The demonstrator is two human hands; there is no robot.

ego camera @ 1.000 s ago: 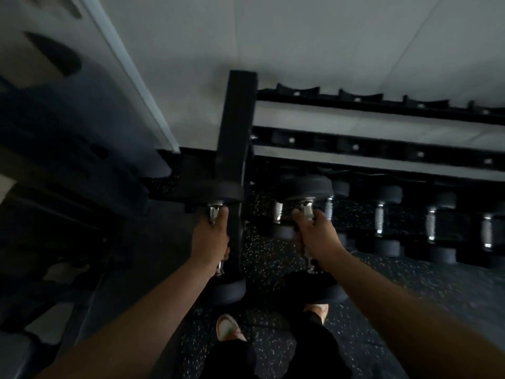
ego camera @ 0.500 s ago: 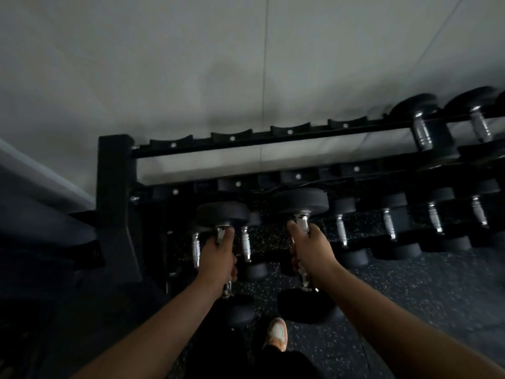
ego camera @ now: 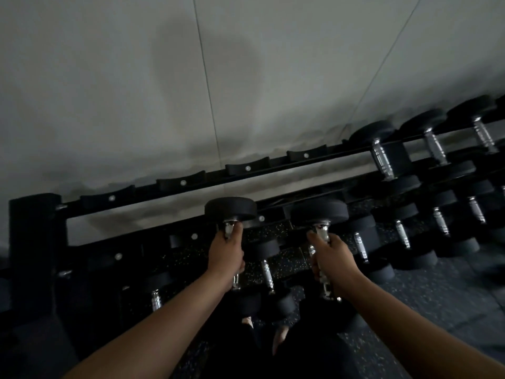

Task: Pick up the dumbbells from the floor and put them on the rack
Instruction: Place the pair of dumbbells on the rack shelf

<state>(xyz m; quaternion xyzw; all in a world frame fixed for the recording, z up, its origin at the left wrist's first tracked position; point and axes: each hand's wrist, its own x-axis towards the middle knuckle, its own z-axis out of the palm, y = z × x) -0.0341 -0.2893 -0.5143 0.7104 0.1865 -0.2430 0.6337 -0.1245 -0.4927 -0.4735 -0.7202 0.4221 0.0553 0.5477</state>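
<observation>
My left hand [ego camera: 226, 255] grips the chrome handle of a black round-headed dumbbell [ego camera: 231, 210], held endwise in front of the black rack [ego camera: 191, 184]. My right hand [ego camera: 332, 258] grips the handle of a second, like dumbbell [ego camera: 318, 210]. Both far heads sit level with the rack's middle rail. The near heads are mostly hidden by my wrists and the dark. The top rail has several empty saddles on its left half.
Several dumbbells [ego camera: 381, 157] rest on the rack's right end, and more [ego camera: 360, 242] lie along the lower tier and the speckled floor [ego camera: 437, 291]. A thick black upright [ego camera: 35, 242] ends the rack at left. A pale wall stands behind. My feet show below.
Both hands have lifted their dumbbells higher and carried them rightward along the rack. My view has swung right and up, so the rack's upright now sits at the far left.
</observation>
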